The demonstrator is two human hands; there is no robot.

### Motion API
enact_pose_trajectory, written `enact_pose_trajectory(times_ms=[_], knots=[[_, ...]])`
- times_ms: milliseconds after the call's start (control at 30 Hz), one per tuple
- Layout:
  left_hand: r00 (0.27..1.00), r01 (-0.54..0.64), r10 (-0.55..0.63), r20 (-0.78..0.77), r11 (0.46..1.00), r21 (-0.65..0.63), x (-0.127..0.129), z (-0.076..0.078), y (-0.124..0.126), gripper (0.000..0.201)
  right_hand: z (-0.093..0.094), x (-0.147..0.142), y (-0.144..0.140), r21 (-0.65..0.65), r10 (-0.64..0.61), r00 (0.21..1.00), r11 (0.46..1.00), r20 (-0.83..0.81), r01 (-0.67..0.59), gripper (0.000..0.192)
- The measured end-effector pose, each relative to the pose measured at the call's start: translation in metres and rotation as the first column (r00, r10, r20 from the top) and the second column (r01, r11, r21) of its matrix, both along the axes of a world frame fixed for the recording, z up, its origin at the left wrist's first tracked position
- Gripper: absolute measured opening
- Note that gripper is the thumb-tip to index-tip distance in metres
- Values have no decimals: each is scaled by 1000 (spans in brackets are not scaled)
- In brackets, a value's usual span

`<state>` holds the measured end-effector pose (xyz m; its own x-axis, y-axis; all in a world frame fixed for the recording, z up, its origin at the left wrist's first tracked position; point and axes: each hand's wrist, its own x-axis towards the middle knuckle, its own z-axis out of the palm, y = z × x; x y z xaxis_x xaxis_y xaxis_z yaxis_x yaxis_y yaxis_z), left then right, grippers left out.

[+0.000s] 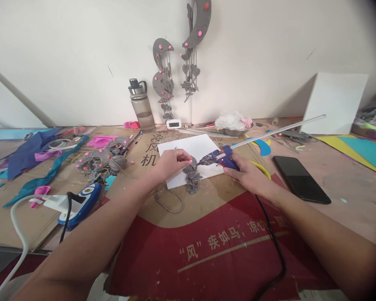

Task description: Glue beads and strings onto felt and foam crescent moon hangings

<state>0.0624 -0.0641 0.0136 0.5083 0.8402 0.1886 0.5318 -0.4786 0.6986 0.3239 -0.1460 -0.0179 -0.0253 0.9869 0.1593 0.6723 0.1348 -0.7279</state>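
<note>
My left hand (173,164) is closed in a pinch, with what looks like a small pink pompom (190,161) at the fingertips. Just below lies a grey felt piece (192,175) with grey hanging shapes, partly on a white sheet (178,180). In my right hand (246,172) is a blue hot glue gun (221,156), its nozzle pointing left and close to the felt piece. A long clear glue stick (278,131) sticks out of the gun's back. The black cord runs down beneath my right forearm.
A grey pompom-dotted bundle with yarn (103,161) and a blue power strip (83,205) lie left. A phone (301,179) rests at right. Behind stand a bottle (143,110) and a small clock (174,124); grey moon mobiles (163,85) hang on the wall.
</note>
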Motion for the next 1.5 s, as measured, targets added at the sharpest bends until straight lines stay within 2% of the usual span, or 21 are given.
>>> enact_pose_trajectory(times_ms=[367,567,800,933,1067,1133,1233,1367,1500], knots=[[1000,3,-3,9,1000,4,0,-2,0,14,5,-5,-2,-14,-17,999,1000,31,18,47],[1000,-3,3,-20,1000,22,0,-2,-1,13,12,-8,-5,11,-45,988,999,146,44,46],[1000,-4,4,-3,1000,11,1,0,-3,12,21,-7,-8,7,29,980,999,197,-31,46],[1000,17,-17,13,1000,-6,3,-2,-2,10,21,-2,-8,29,46,987,998,153,-51,43],[999,24,-24,22,1000,-7,4,-6,1,9,29,-4,-10,55,-68,985,997,157,60,37],[1000,20,-20,18,1000,-5,5,-8,2,8,35,-7,-12,29,-82,987,996,137,79,32],[1000,19,-19,-2,1000,3,7,-8,2,8,41,-10,-13,-25,-47,998,999,41,48,27],[1000,1,0,-3,1000,13,6,-10,2,10,39,-9,-11,-48,-6,990,999,-141,-1,32],[999,-34,34,17,999,9,5,-12,4,15,36,-8,-9,-67,12,974,997,-225,-28,36]])
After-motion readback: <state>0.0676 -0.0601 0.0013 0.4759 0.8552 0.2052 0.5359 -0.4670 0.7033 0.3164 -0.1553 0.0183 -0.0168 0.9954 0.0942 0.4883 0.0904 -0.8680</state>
